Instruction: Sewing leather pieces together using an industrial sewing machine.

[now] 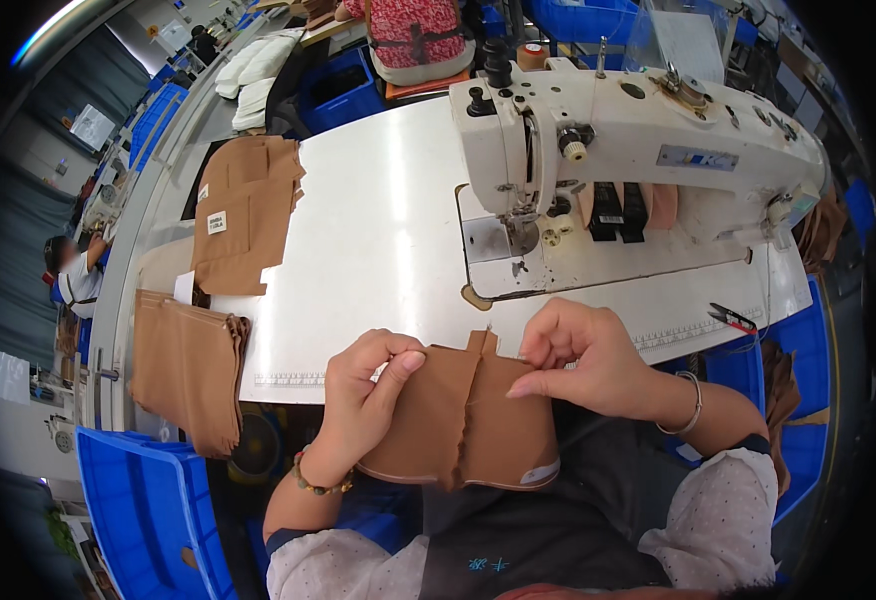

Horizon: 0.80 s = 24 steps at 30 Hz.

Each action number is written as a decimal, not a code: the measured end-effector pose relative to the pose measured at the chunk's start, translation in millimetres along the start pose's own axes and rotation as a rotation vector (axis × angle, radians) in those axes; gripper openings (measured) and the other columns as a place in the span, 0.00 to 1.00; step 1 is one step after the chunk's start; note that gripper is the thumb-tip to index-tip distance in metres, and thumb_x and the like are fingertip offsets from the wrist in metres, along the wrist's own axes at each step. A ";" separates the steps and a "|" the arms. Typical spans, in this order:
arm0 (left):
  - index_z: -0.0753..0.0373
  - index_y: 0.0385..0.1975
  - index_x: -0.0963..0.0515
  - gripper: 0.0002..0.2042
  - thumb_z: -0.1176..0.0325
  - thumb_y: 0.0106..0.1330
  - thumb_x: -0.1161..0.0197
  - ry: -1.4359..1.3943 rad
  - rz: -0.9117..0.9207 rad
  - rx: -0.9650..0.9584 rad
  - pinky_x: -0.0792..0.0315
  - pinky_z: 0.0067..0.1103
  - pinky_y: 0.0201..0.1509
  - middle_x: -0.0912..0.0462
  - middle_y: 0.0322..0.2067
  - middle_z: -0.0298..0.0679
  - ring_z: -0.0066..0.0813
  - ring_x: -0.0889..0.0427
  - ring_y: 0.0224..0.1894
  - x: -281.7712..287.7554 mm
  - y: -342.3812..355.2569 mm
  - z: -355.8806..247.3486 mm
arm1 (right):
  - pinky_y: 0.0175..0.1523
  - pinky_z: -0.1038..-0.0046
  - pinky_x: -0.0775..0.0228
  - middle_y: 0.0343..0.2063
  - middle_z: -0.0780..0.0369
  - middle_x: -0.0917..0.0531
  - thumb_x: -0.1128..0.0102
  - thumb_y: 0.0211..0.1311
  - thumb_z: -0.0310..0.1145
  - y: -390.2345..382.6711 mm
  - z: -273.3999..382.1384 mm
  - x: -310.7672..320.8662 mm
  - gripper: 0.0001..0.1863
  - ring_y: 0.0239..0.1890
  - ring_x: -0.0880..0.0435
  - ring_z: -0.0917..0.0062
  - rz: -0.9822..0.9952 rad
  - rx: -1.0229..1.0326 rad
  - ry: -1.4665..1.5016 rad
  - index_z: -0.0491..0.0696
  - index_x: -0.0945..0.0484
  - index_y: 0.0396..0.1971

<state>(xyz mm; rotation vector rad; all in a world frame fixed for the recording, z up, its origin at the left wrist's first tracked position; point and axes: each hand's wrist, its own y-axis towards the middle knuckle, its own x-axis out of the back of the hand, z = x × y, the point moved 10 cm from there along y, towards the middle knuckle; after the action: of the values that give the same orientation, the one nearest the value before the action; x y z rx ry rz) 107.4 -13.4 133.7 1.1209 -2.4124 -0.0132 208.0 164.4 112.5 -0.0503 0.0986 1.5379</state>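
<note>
A brown fabric piece (423,425) with a seam down its middle and a short tab at the top hangs over my lap, at the table's front edge. My left hand (373,385) pinches its upper left corner between thumb and fingers. At the upper right corner, my right hand (583,360) has its fingers curled and closed on the same fabric piece. Just beyond my hands stands a white sewing machine (648,130), its needle area well away from the cloth.
Brown cut pieces (243,215) lie stacked on the table's left, with a folded brown pile (188,370) hanging over the edge. Red-handled thread snips (733,318) rest at the right. Blue bins (148,510) flank me. Another person (78,275) sits far left.
</note>
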 end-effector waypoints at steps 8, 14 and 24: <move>0.66 0.35 0.22 0.07 0.71 0.75 0.42 -0.200 0.024 0.138 0.29 0.15 0.42 0.18 0.30 0.32 0.16 0.24 0.34 2.5 -3.4 28.2 | 0.38 0.77 0.22 0.34 0.61 0.14 0.36 0.54 0.22 -25.3 58.6 -48.7 0.14 0.35 0.12 0.70 0.241 0.716 -0.790 0.46 0.15 0.43; 0.66 0.35 0.22 0.07 0.71 0.75 0.41 -0.318 0.087 0.200 0.28 0.16 0.43 0.17 0.31 0.32 0.16 0.23 0.35 4.6 -10.6 42.6 | 0.31 0.78 0.30 0.34 0.61 0.17 0.38 0.47 0.33 -55.5 83.1 -104.5 0.16 0.30 0.19 0.77 0.242 1.387 -1.196 0.37 0.18 0.34; 0.67 0.32 0.15 0.04 0.73 0.62 0.33 0.679 0.438 -0.340 0.23 0.25 0.37 0.14 0.28 0.43 0.39 0.15 0.30 22.4 97.3 -52.1 | 0.24 0.77 0.44 0.17 0.65 0.29 0.41 0.38 0.35 -14.6 54.0 -128.8 0.09 0.20 0.30 0.77 -0.010 1.504 -1.302 0.46 0.27 0.12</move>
<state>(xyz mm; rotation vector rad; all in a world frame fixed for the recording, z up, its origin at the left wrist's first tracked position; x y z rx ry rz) 47.3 44.8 209.0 0.3424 -1.8867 0.0835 220.5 40.8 178.1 2.0526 0.1769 0.8969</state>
